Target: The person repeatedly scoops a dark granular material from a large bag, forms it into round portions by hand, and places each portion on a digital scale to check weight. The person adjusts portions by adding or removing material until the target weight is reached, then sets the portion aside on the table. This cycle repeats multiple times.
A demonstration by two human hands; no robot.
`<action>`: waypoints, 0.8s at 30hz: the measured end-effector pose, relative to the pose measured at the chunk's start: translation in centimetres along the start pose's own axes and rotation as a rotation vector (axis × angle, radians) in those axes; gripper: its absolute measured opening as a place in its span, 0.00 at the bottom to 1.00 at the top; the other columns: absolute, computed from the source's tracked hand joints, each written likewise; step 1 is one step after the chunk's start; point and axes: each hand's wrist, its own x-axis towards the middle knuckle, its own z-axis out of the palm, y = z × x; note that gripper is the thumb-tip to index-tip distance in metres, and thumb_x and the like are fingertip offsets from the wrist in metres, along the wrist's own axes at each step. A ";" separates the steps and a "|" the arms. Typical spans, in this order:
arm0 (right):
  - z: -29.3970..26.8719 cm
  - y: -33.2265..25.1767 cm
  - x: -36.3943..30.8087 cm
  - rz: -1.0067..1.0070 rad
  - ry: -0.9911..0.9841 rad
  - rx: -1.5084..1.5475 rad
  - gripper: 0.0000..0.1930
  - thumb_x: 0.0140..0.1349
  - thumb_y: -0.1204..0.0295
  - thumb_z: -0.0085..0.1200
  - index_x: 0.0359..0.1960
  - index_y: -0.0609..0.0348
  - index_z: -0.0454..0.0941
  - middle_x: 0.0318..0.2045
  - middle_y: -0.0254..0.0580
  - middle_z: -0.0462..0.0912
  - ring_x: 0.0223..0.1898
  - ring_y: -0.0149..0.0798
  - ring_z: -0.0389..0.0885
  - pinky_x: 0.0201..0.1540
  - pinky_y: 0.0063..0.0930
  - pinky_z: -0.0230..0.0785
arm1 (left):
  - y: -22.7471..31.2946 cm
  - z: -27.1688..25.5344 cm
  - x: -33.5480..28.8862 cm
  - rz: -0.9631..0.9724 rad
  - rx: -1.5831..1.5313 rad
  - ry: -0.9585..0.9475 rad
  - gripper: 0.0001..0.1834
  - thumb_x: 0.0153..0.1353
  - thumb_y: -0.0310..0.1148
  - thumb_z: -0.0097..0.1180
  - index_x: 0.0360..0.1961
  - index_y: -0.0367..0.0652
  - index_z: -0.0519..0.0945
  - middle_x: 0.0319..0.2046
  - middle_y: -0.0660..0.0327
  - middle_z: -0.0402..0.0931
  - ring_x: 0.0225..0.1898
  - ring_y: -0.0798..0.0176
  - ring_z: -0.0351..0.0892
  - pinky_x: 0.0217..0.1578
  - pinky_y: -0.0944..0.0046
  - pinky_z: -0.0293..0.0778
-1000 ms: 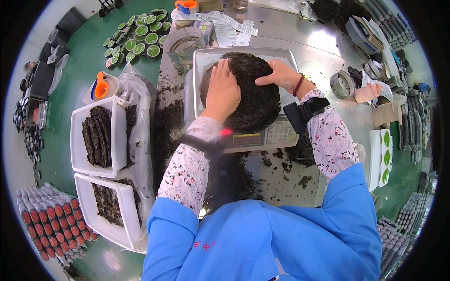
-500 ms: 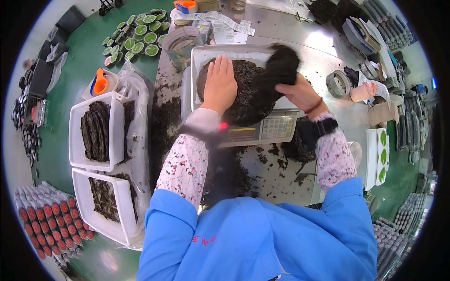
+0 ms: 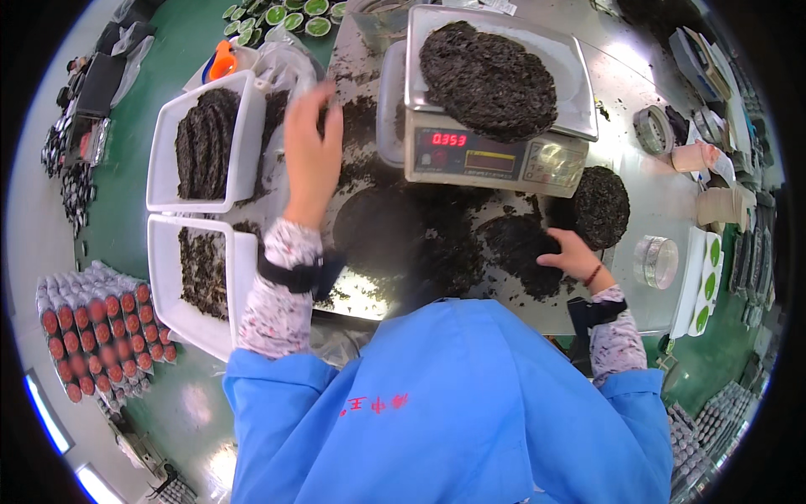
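Fingers of the left hand (image 3: 313, 155) spread loose, blurred and empty, while those of the right hand (image 3: 578, 259) touch the edge of a dark flat piece (image 3: 516, 244), fibrous and ragged-rimmed, though whether they grip it I cannot tell; under the right fingers runs a smooth metal table (image 3: 651, 197), ahead of them a boxy scale (image 3: 495, 161), left of the left fingers two glossy white bins (image 3: 246, 155), then, beyond the right fingertips, a coarse oval slab (image 3: 487, 80) on the scale, a crusty round disc (image 3: 602, 208) nearer, and flaky crumbs (image 3: 361, 109) right of the left fingers

Red-ended pkgs (image 3: 107, 340) & grn-topped pks (image 3: 317, 27) sit on flr (image 3: 126, 210).
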 end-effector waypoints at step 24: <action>14.8 -14.3 6.7 -0.954 0.336 -0.538 0.28 0.45 0.77 0.59 0.54 0.57 0.71 0.53 0.45 0.74 0.59 0.47 0.68 0.62 0.41 0.60 | -6.4 -0.9 -24.1 -1.379 -1.066 -0.176 0.22 0.63 0.28 0.54 0.56 0.34 0.66 0.49 0.55 0.73 0.49 0.61 0.74 0.50 0.62 0.72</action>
